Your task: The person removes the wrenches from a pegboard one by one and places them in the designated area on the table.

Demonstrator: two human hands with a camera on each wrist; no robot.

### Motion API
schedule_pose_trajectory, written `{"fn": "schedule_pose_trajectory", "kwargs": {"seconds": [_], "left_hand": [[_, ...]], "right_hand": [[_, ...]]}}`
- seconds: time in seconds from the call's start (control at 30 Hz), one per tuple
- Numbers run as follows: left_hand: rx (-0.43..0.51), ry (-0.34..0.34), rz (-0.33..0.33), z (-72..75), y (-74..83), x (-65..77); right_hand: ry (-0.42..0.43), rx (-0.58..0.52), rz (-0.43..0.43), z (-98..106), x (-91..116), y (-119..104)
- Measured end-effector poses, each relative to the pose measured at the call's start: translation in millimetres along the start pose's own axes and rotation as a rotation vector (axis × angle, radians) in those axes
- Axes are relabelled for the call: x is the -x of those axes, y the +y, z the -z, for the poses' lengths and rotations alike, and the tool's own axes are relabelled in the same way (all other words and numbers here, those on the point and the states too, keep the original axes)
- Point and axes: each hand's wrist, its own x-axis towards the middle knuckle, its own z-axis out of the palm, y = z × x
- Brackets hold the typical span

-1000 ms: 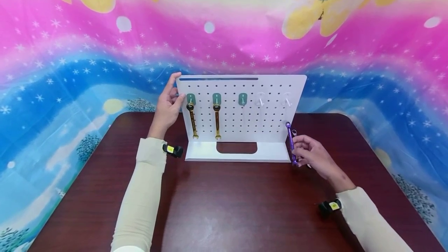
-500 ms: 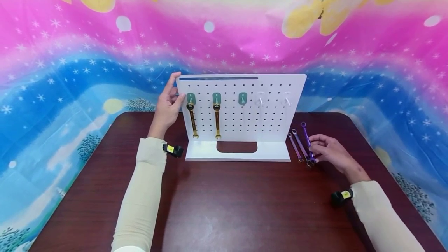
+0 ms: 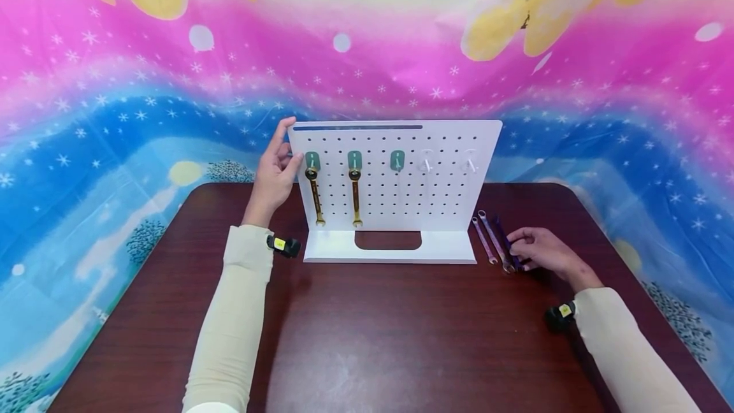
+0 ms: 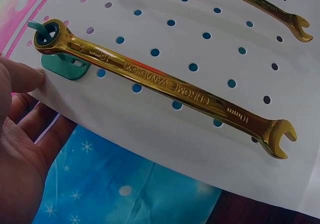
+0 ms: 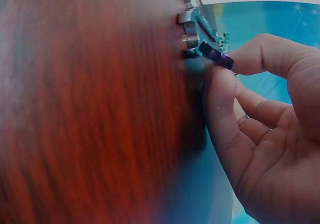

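Observation:
My left hand (image 3: 272,177) grips the upper left edge of a white pegboard (image 3: 447,202), thumb on the front and fingers behind. Beside that thumb, a gold combination wrench (image 4: 165,84) hangs by its ring end from a green hook (image 4: 67,66). A second gold wrench (image 3: 356,202) hangs from another green hook. To the right of the board, my right hand (image 3: 541,250) pinches a dark purple wrench (image 3: 503,234) between thumb and forefinger, low over the table. In the right wrist view, the end of the purple wrench (image 5: 216,56) shows at the fingertips.
Left of the purple wrench, a pinkish wrench (image 3: 485,242) and a pale violet one (image 3: 496,241) lie on the brown table (image 3: 367,330). One green hook (image 3: 397,160) and two clear hooks (image 3: 427,162) hold nothing. A patterned cloth (image 3: 367,37) stands behind.
My right hand has carried the purple wrench from the board's right edge rightward past the other two, then lowered it alongside them. The left hand stays where it was.

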Motion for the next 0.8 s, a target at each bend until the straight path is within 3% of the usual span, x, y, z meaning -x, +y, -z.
{"fn": "schedule_pose_trajectory", "kwargs": {"seconds": [0.33, 0.8], "left_hand": [[-0.001, 0.006, 0.010, 3.1, -31.3, -8.5], [0.000, 0.006, 0.006, 1.6, -31.2, -7.7]], "right_hand": [[0.039, 0.171, 0.019, -4.7, -6.2, -4.8], [0.109, 0.290, 0.018, -11.6, -3.1, -11.4]]}}
